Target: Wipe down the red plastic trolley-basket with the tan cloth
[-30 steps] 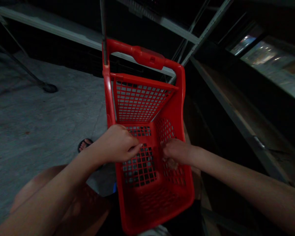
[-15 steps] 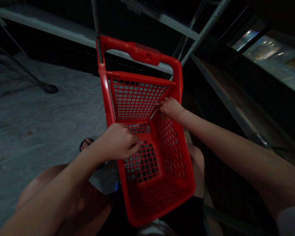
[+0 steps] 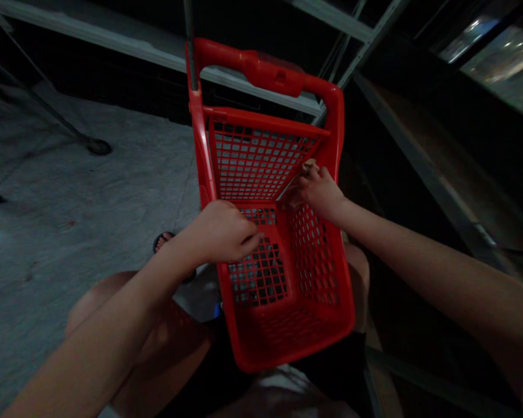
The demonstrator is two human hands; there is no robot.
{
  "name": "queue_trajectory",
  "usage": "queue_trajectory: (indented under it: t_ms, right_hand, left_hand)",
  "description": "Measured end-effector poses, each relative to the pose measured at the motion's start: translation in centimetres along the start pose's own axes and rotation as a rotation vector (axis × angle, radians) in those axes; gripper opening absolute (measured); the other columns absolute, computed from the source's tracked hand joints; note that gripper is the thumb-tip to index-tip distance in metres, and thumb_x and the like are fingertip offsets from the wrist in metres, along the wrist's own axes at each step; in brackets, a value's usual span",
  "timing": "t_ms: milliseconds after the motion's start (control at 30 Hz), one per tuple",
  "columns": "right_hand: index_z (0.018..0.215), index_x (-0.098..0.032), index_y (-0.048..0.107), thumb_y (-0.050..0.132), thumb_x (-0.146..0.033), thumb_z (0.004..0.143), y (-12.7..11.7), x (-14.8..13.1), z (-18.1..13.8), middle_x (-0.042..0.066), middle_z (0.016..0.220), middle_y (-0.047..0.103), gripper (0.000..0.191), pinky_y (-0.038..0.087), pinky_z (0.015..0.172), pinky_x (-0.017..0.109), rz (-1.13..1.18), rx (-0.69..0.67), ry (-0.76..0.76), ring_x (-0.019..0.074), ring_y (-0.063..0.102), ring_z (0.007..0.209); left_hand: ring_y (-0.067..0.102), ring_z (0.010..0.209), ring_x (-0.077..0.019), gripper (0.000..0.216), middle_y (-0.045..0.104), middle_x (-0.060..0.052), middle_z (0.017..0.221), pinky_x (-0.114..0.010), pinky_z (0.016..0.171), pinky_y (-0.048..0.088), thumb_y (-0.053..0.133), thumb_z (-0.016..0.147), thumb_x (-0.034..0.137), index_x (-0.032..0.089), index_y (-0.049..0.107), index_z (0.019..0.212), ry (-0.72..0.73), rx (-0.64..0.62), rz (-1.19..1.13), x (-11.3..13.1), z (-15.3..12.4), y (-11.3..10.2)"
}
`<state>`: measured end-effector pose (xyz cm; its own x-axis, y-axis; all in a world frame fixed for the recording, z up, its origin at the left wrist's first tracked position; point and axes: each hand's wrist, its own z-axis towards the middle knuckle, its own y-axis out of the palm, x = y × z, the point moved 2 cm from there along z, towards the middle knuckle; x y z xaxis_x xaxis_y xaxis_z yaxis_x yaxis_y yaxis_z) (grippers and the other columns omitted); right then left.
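A red plastic shopping basket with mesh walls and a long red handle rests tilted on my lap in dim light. My left hand is curled over the basket's left rim, gripping it. My right hand is inside the basket at its far right corner, fingers pinched against the mesh wall on something small and pale that I cannot make out.
Grey concrete floor stretches to the left. Metal shelving rails run across the top and down the right side. A dark pole base stands on the floor. A sandalled foot shows beside the basket.
My right hand rose from the basket's lower middle to its far right corner near the handle. The left hand kept its grip on the rim. The view shifted slightly.
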<state>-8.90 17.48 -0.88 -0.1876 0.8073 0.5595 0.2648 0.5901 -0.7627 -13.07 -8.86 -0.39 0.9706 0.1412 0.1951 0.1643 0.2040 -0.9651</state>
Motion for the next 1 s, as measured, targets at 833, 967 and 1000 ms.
queue_trajectory:
  t_ms: [833,967,1000]
  right_hand:
    - [0.117,-0.007,0.076,0.039,-0.007,0.099,0.7,0.5,3.9,0.023,0.132,0.069,0.041,0.053,0.102,0.045,0.020,-0.194,0.043,0.0335,0.058,0.132]
    - [0.118,-0.010,0.077,0.039,-0.003,0.096,2.3,-4.4,1.4,0.021,0.126,0.074,0.045,0.053,0.108,0.046,0.054,-0.247,-0.005,0.0314,0.062,0.131]
    - [0.118,-0.010,0.077,0.038,-0.002,0.095,2.7,-5.5,0.7,0.021,0.123,0.076,0.046,0.049,0.112,0.048,0.031,-0.254,-0.027,0.0304,0.066,0.126]
  left_hand:
    - [0.058,0.052,-0.0169,0.052,0.067,-0.006,0.057,-0.032,0.058,0.037,0.040,0.103,0.037,0.019,0.074,0.067,-0.035,0.049,0.047,0.1,0.5,0.5]
    - [0.059,0.053,-0.0178,0.048,0.068,-0.006,0.058,-0.033,0.059,0.039,0.043,0.102,0.034,0.019,0.075,0.068,-0.033,0.081,0.042,0.1,0.4,0.4]
    - [0.060,0.054,-0.0181,0.049,0.068,-0.006,0.058,-0.033,0.060,0.039,0.044,0.102,0.034,0.019,0.075,0.068,-0.033,0.085,0.041,0.1,0.3,0.4]
